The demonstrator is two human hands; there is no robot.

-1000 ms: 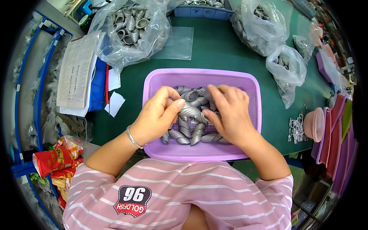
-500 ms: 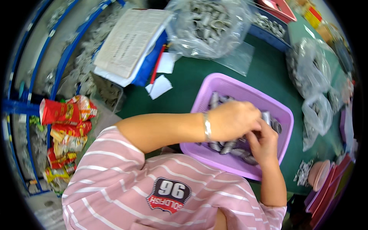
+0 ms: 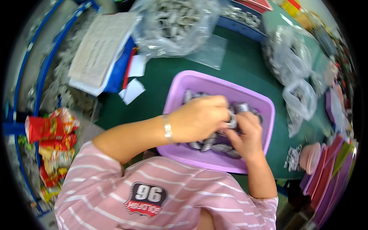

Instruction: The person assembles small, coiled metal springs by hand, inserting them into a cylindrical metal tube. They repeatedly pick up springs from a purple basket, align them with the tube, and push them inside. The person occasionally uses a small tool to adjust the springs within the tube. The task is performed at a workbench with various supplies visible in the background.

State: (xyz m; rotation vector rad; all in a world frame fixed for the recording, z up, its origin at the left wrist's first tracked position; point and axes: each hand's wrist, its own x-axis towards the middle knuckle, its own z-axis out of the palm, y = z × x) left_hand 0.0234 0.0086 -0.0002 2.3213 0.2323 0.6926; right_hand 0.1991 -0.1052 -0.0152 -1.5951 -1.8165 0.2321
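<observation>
A purple plastic basket [image 3: 214,82] stands on the green table in front of me, with several grey ribbed tubular pieces [image 3: 209,142] lying in it. Over its middle my left hand [image 3: 201,117], a silvery band on its wrist, has its fingers closed around a small grey ring-shaped piece [image 3: 232,120]. My right hand [image 3: 248,133] meets it from the right, thumb and fingers pinched at the same piece. Fingers cover much of the piece, so its full shape is hidden.
Beyond the basket sits a clear bag [image 3: 174,23] of grey rings. Papers on a blue folder [image 3: 101,53] and a red pen [image 3: 129,69] lie left. Knotted plastic bags [image 3: 287,57] and a pink bowl [image 3: 309,158] are right. Snack packets [image 3: 46,128] hang by blue shelving.
The whole view has shifted, so the table things appear farther left. My hands have drawn slightly apart, and the grey ring-shaped piece now shows between them.
</observation>
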